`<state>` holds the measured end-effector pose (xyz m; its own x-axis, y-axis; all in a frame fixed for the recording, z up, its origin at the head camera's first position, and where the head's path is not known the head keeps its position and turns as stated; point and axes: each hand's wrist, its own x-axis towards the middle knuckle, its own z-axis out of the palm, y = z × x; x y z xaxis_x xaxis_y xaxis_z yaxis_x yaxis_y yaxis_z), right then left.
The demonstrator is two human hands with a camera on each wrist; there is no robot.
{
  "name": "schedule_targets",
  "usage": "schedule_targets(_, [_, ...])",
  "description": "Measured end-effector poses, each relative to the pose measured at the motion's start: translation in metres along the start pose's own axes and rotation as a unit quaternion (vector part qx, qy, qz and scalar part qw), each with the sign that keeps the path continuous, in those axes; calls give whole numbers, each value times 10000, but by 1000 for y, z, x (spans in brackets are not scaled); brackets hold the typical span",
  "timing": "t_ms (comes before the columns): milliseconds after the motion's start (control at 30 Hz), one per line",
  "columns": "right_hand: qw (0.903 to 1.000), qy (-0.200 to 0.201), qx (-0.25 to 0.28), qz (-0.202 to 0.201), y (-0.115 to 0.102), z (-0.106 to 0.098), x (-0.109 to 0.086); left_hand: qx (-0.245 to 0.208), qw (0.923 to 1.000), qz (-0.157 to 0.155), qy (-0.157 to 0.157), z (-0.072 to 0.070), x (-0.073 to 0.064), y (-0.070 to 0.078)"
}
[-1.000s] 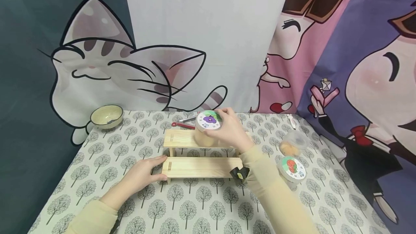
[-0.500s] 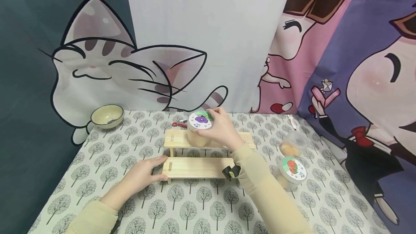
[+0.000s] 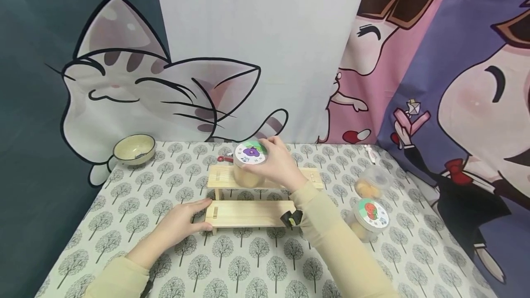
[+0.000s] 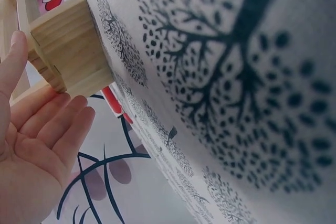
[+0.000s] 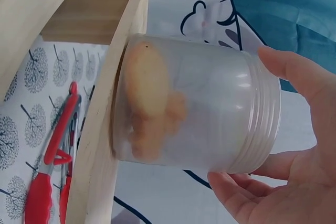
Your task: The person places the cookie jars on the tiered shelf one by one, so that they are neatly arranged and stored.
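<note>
My right hand (image 3: 279, 164) grips a clear plastic jar (image 3: 247, 176) near its lid, which bears a purple picture. The jar stands on the upper board of a two-step wooden rack (image 3: 244, 213); in the right wrist view its base meets the board (image 5: 97, 145). Yellowish-orange pieces (image 5: 149, 82) show through the jar's wall. At the rack's left end, my left hand (image 3: 175, 222) holds the lower step between thumb and forefinger. In the left wrist view the thumb (image 4: 16, 59) lies on one edge of the wood, and the other fingers extend below it.
Right of the rack stands another jar (image 3: 366, 224) with a red-fruit lid. A clear container (image 3: 368, 187) with orange pieces is behind it. A cream bowl (image 3: 134, 149) sits back left. Red-handled tongs (image 5: 63, 124) lie behind the rack. A patterned cartoon curtain (image 3: 265, 59) backs the table.
My right hand has shifted the purple-lidded jar leftward along the upper board, mostly in the first half second. My left hand keeps its hold on the rack's end.
</note>
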<state>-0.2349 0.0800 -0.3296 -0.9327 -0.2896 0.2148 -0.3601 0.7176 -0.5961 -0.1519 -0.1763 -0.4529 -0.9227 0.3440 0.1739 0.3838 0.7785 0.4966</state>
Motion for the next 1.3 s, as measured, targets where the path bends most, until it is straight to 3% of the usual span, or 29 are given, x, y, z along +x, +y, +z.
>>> schedule_targets(500, [9997,-157,-162,-34,4,-1,-1,-8,10000,12,-20,-2,-1,3])
schedule_targets(767, [9999,21,-50,-163,8,-7,-5,-31,10000,-22,-30,-1,-1,2])
schedule_targets(1300, [9998,178,-71,-99,37,-25,-16,-21,10000,-42,-19,-1,-2,2])
